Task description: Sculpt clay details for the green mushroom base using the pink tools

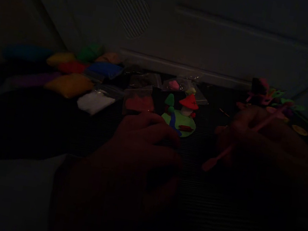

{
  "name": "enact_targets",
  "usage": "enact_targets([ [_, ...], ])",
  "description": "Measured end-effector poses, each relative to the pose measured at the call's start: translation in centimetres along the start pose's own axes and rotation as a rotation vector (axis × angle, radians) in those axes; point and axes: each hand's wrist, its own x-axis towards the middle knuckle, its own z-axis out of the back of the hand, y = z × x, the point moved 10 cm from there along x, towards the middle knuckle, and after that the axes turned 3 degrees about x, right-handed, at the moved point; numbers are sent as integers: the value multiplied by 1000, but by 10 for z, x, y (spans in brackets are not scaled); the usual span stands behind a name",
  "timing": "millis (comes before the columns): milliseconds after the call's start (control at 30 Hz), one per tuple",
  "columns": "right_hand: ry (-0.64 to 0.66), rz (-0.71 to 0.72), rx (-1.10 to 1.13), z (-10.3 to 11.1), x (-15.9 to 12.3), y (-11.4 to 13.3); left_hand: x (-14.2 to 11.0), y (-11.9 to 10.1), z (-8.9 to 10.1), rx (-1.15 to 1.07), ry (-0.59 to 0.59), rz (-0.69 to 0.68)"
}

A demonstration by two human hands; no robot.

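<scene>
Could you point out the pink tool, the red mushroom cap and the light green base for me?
Pink tool point(209, 164): head view, on its flat lower end.
Red mushroom cap point(189, 102): head view, on the middle of the cap.
Light green base point(184, 119): head view, on a bare patch of its top.

The tool is pink. The disc is light green with a blue strip across it; the tree is green, the cap red with dark marks, the stem whitish, the sticks dark red. The packets show teal, yellow, green, peach, red, blue, purple, orange and white. The surface is black, finely lined; the sleeve greyish white.
</scene>
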Motion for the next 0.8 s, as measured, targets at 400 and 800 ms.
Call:
enact_targets([
  [400,77,218,-489,-15,-24,21,2,1,-3,-10,7,-17],
  [800,168,286,-560,-28,-24,22,1,-4,-4,-9,25,-28],
])
